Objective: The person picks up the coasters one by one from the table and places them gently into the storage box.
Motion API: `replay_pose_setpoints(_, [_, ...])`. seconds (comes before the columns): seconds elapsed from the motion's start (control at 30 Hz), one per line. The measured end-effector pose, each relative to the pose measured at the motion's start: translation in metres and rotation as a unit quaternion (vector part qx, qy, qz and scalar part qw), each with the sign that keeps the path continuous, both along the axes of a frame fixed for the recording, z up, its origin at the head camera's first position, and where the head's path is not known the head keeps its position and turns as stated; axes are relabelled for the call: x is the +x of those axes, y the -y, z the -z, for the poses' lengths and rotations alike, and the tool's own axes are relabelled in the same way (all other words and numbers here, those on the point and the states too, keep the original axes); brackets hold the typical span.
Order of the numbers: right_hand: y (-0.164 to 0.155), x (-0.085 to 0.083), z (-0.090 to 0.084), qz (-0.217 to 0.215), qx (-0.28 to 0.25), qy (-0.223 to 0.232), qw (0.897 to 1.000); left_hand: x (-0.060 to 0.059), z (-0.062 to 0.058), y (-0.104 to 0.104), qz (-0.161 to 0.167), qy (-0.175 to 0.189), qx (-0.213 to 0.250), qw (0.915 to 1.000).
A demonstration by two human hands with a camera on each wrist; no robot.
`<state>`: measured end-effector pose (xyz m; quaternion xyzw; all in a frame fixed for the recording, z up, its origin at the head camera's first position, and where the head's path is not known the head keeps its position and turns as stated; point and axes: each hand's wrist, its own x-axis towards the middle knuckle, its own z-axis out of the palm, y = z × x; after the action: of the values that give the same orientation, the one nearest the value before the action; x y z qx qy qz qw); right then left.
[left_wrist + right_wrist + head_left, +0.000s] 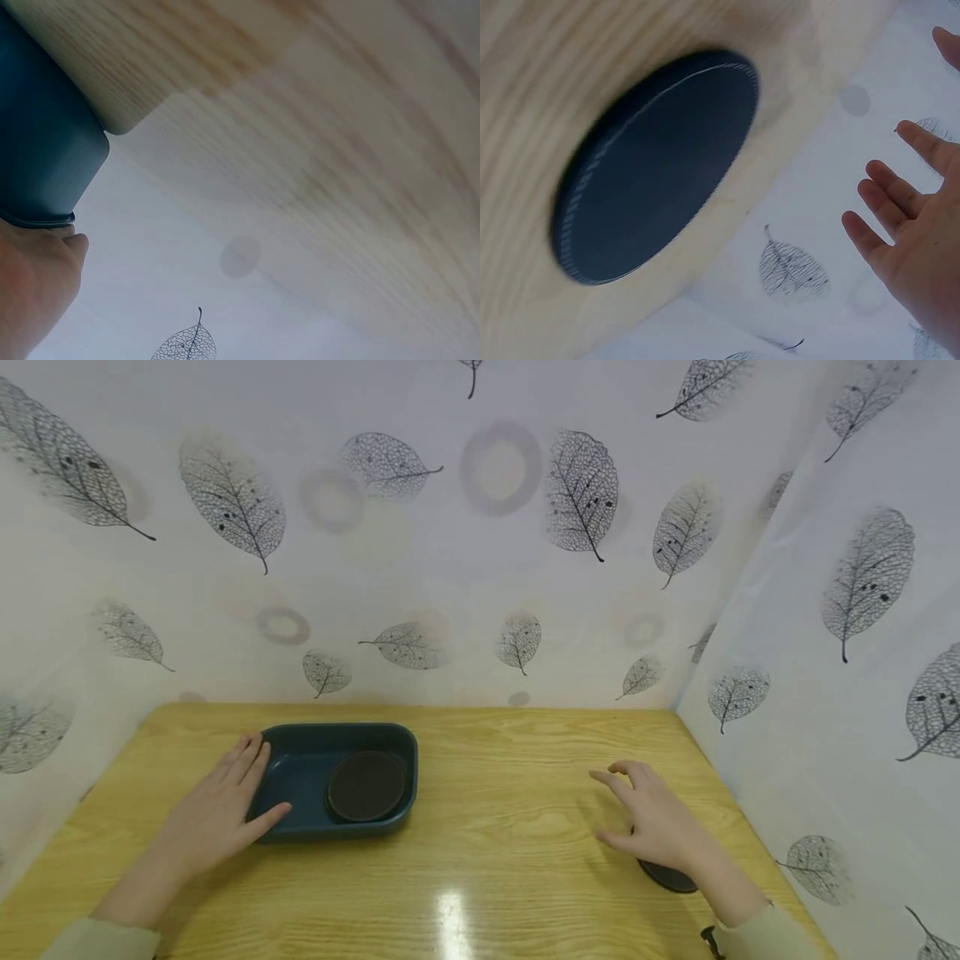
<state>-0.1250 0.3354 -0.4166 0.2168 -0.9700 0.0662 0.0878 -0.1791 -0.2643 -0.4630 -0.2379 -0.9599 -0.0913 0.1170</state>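
Note:
A dark blue tray (296,793) with rounded corners sits on the left part of the table; its side wall (49,142) fills the left edge of the left wrist view. Inside it, toward the right end, lies a black round coaster (366,787). My left hand (217,810) rests against the tray's left end, fingers extended along the rim and thumb spread over the near edge. On the right, my right hand (656,818) hovers with loosely bent, spread fingers, holding nothing. Partly hidden beneath it is another black round coaster (670,877), its stitched edge plain in the right wrist view.
The light wooden table (510,827) ends at a pale back wall covering (465,568) with leaf prints. A similar covering (810,710) bounds the right side. A small dark object (710,939) shows by the right sleeve.

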Motion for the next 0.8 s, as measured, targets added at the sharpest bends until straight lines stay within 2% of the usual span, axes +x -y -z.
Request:
replay_pose_setpoints(0.2, [-0.024,0.009,0.005,0.033,-0.004,0.009,0.999,0.000,0.000,0.001,-0.003,0.007,-0.001,1.0000])
replay_pose_setpoints(0.53, [-0.058,0.024,0.024,0.072,-0.017,0.023,0.997,0.001,-0.002,0.000,-0.005,0.014,0.000,0.9999])
replay_pose_setpoints(0.8, [-0.071,0.032,0.037,0.095,-0.027,0.073,0.992,0.002,-0.002,0.000,-0.007,0.017,-0.002,0.9998])
